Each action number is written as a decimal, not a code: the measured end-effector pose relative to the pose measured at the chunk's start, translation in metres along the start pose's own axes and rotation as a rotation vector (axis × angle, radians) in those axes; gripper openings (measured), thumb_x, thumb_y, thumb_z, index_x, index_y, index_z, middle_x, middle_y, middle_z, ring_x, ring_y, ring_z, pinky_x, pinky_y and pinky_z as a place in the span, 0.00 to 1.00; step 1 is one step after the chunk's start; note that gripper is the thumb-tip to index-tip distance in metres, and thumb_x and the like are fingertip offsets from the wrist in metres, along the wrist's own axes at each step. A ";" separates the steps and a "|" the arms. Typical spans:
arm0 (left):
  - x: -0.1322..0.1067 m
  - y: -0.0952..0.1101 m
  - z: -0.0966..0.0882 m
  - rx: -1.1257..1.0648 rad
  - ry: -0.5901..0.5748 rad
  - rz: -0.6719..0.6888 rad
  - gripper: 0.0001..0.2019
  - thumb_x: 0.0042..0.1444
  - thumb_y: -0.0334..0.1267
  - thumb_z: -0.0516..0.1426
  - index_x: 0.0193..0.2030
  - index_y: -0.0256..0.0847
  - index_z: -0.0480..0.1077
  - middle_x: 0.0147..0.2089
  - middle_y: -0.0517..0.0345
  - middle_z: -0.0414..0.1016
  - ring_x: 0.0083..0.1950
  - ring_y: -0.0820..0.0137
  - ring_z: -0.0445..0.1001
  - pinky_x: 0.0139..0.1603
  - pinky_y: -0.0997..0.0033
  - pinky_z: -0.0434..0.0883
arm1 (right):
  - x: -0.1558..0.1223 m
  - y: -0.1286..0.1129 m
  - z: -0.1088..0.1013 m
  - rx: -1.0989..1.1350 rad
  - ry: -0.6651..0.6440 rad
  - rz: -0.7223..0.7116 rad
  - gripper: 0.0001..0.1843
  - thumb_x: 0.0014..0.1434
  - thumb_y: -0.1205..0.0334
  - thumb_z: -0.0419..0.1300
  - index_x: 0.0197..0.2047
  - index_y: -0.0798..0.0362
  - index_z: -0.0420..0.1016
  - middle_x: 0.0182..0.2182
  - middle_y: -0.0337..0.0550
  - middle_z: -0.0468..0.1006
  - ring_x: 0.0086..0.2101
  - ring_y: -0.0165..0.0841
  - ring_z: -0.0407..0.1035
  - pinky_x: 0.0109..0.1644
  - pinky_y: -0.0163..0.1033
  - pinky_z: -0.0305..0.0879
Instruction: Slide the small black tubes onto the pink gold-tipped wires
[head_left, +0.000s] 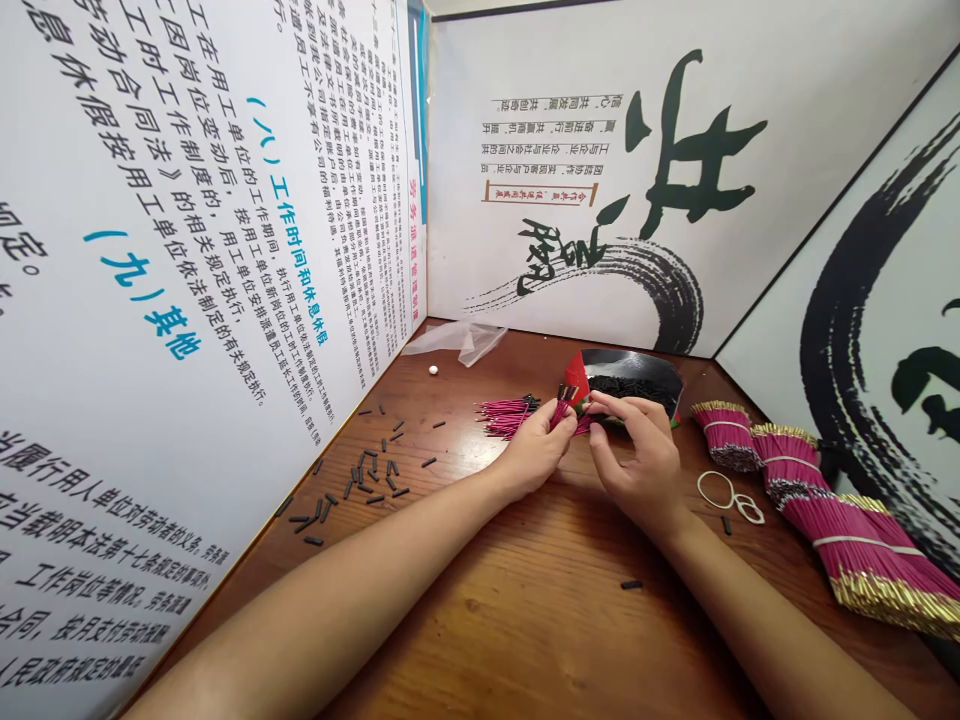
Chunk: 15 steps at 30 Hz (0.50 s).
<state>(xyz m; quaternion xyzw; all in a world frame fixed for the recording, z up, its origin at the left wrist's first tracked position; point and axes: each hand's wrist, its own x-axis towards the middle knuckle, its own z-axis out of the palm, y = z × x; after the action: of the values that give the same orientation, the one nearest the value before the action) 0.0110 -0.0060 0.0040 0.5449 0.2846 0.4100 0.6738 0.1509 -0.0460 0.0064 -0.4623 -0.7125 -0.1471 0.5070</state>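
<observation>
My left hand [534, 452] is closed round a small bunch of pink wires [564, 408], whose upper ends carry black sleeves. Close on its right, my right hand [639, 462] has its fingers bent together in a pinch; what lies between the fingertips is too small to make out. Just behind the hands is an open box [643, 364] with a red flap, holding many small black sleeves [622, 387]. A loose pile of pink wires [501, 418] with dark tips lies beyond my left hand.
Loose black sleeves [367, 472] are scattered on the wooden table [480, 600] at left. Banded pink wire bundles [874, 545] with gold ends lie at right, near pale rubber bands [700, 486]. A clear plastic bag [480, 343] and a white bead [433, 370] lie at the back. Printed panels [570, 60] enclose the table.
</observation>
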 end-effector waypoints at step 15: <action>0.004 -0.006 -0.002 0.036 0.066 0.068 0.07 0.60 0.41 0.55 0.38 0.39 0.64 0.25 0.67 0.59 0.24 0.78 0.53 0.27 0.78 0.54 | 0.001 0.000 0.000 -0.178 -0.022 0.002 0.22 0.58 0.64 0.58 0.57 0.50 0.68 0.49 0.50 0.76 0.51 0.46 0.66 0.57 0.55 0.60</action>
<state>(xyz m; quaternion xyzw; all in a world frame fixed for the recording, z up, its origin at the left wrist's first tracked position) 0.0127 -0.0024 -0.0016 0.5525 0.2953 0.4451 0.6399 0.1512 -0.0454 0.0070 -0.5079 -0.7016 -0.2042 0.4563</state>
